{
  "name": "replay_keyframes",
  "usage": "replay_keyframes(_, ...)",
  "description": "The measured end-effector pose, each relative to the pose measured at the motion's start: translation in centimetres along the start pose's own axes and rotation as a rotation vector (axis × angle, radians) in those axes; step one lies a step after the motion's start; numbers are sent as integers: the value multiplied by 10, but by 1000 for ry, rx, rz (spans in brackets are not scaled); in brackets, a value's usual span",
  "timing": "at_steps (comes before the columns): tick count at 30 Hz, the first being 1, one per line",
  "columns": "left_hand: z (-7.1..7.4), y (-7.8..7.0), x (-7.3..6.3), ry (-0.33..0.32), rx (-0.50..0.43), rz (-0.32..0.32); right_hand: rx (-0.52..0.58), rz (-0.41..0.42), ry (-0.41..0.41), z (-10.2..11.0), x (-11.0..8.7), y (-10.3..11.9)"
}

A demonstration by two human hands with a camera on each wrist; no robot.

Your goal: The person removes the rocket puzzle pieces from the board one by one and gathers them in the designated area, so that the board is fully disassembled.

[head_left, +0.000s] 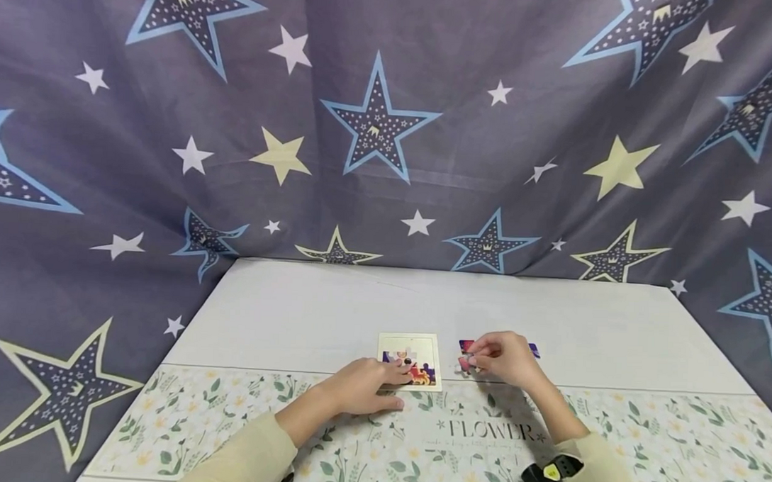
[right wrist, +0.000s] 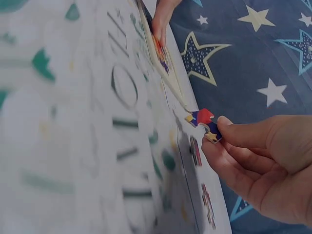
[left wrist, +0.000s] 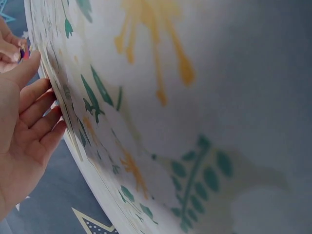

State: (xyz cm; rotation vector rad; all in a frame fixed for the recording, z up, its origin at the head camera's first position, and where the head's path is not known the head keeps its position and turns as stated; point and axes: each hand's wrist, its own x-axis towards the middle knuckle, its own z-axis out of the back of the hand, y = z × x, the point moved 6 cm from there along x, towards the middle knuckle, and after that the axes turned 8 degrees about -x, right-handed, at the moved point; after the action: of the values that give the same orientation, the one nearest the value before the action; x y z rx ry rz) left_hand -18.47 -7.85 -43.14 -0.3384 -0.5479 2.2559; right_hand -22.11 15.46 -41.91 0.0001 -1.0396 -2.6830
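Note:
A square jigsaw tray (head_left: 439,356) with a pale frame lies on the table, partly filled with colourful pieces (head_left: 424,374). My left hand (head_left: 367,386) rests over the tray's left side, its fingers stretched across the assembled part and hiding some of it. To the right of the tray, my right hand (head_left: 508,357) pinches a puzzle piece (right wrist: 204,118) between thumb and fingertips. That piece is dark blue with red and yellow, seen best in the right wrist view. Beneath and around this hand lie loose puzzle pieces (head_left: 535,350), partly covered by it.
A floral mat (head_left: 660,435) with the word FLOWER covers the near half of the white table (head_left: 307,309). Behind hangs a dark curtain (head_left: 452,165) printed with stars. A dark band with a yellow patch (head_left: 552,472) sits at the right wrist.

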Motion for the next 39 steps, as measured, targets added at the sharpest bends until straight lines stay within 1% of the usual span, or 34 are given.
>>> replay_keyframes(6,0,1,1,-3,-9,-7,-4,-54,-22,13,-8,-17)
replay_keyframes(12,0,2,1,4,-1,-10,37,-121,-10,19,-18,-32)
replay_keyframes(19,0,3,2,-9,6,10,31,-172,-3,28,-28,-45)
replay_keyframes(22,0,2,2,-12,7,3,34,-198,1,32,-33,-51)
replay_keyframes(30,-1,2,1,-3,-8,-6,-5,-269,4,42,-46,-68)
replay_keyframes(39,-1,1,0,-4,-20,3,-66,-379,-42,58,-53,-83)
